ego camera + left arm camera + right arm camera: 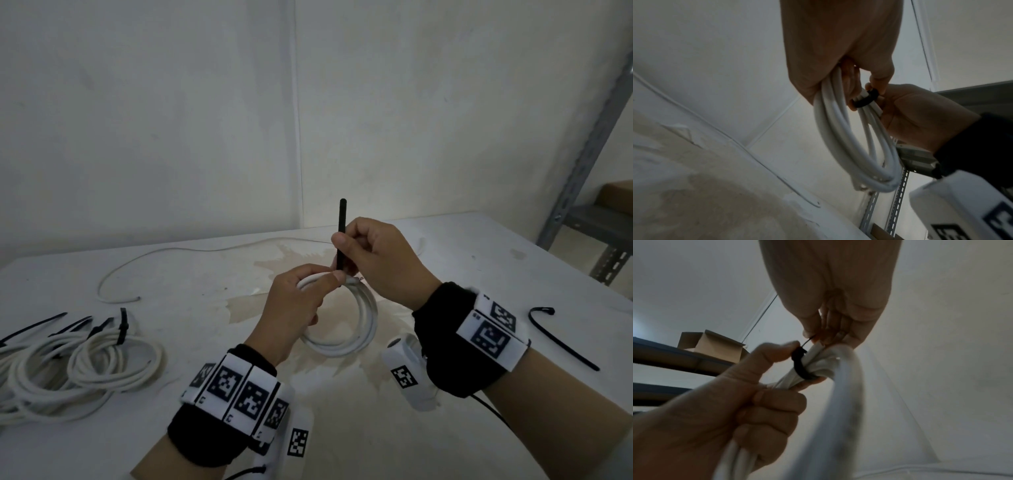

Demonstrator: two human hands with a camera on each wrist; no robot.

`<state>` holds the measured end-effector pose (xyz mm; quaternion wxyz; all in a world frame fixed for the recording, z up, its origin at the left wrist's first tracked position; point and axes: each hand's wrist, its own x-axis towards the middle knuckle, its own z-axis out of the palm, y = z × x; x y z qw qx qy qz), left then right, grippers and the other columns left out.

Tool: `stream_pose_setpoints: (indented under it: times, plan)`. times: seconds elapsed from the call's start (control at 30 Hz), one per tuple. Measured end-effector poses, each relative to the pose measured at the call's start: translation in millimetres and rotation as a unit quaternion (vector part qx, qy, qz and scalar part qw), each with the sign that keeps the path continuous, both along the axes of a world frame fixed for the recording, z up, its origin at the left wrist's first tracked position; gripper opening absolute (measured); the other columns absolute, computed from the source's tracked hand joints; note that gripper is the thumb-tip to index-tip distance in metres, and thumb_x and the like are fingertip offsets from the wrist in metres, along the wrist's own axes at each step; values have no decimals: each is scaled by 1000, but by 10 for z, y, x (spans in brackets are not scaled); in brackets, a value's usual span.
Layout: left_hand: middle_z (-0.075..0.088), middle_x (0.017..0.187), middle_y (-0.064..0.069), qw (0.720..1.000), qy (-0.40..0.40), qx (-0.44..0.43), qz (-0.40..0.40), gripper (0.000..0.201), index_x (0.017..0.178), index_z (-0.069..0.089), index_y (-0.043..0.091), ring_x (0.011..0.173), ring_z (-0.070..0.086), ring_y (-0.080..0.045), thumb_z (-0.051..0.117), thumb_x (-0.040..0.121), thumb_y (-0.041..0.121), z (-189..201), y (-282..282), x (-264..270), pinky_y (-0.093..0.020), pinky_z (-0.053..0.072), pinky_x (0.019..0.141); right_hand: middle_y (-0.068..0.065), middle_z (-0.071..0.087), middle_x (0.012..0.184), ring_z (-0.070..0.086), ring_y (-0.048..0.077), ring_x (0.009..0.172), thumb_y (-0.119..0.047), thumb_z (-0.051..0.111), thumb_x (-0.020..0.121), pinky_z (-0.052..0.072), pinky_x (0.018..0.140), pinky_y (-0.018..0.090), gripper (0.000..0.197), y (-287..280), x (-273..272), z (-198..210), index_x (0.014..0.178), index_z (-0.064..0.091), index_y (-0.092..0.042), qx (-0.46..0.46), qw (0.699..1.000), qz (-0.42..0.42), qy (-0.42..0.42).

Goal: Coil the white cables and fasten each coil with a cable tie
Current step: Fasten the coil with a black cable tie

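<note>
1. Nearest the person, the left hand [296, 308] grips the white coil [346, 329] at its top, fingers [764, 415] curled round the bundled strands and thumb pressed against the black cable tie [342, 240] where it wraps them. The coil hangs just above the table [445, 445], between the two hands.
2. The right hand [380, 260] pinches the tie's free tail between thumb and fingers, the tail standing upright above the coil. The right wrist view shows the band already looped round the strands.
3. To do this step well, I judge the tail should be pulled straight along its length while the left thumb braces the head, so the loop cinches without sliding round the coil.
4. The strands should stay gathered side by side; a loose loop would likely slip out.
5. Left of the hands, finished coils [85, 370] lie tied in a heap.
6. To the right, a spare tie [561, 337] waits.
7. Farther back, a loose cable [178, 253] remains uncoiled.
</note>
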<state>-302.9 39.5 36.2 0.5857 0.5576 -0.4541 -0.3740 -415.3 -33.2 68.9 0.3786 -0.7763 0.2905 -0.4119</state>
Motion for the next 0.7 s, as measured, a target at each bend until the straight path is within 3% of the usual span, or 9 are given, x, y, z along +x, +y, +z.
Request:
stream_pose_setpoints:
  times: [0.1, 0.23, 0.33, 0.43, 0.5, 0.6, 0.7]
  plan:
    - [40, 38, 13, 1000, -6, -2, -10, 13, 75, 68, 15, 36, 32, -3, 61, 86, 16, -2, -3, -16, -16, 28, 39, 6, 61, 56, 53, 11, 46, -17, 56, 91, 47, 54, 26, 30, -31, 21, -24, 62, 49, -15, -18, 999, -42, 4]
    - [39, 38, 13, 999, -33, 3, -14, 10, 76, 68, 14, 37, 31, -3, 64, 85, 18, 8, 24, 67, -17, 29, 40, 9, 62, 57, 54, 6, 41, -15, 55, 91, 48, 49, 18, 28, -2, 51, -44, 64, 51, -9, 27, 999, -25, -20]
    - [37, 39, 13, 1000, -21, 8, -4, 11, 78, 68, 13, 37, 30, -4, 64, 85, 21, 6, 35, 171, -17, 28, 40, 11, 62, 66, 56, 11, 54, -16, 51, 92, 50, 58, 22, 22, 26, 82, -39, 71, 52, -10, 38, 998, 32, -31]
    - [33, 41, 12, 999, 29, -1, 18, 17, 79, 65, 12, 39, 27, -6, 59, 88, 25, 22, 47, 283, -19, 26, 42, 5, 60, 83, 56, 12, 77, -39, 43, 90, 48, 76, 30, 27, 97, 114, -153, 85, 54, -14, 37, 997, 60, 15]
    - [31, 42, 11, 997, 74, -13, 26, 22, 84, 62, 11, 39, 27, -5, 51, 93, 28, 45, 59, 347, -18, 25, 42, 3, 60, 91, 58, 14, 85, -41, 34, 93, 48, 84, 33, 33, 166, 145, -271, 100, 53, -15, 66, 993, 77, 58]
    - [42, 45, 3, 990, 136, -7, 47, 29, 89, 59, 8, 43, 37, -10, 37, 96, 25, 45, 114, 442, -23, 33, 47, 1, 56, 78, 59, 7, 64, -23, 31, 100, 50, 68, 26, 20, 258, 255, -366, 97, 51, -20, 133, 987, 89, 7]
    - [57, 70, -6, 995, 79, 12, 61, 29, 94, 59, 10, 63, 52, -17, 31, 96, 15, 16, 241, 573, -30, 46, 66, 3, 50, 69, 48, 1, 46, -14, 31, 100, 41, 49, 14, 25, 275, 378, -384, 89, 52, -20, 152, 985, 69, -43]
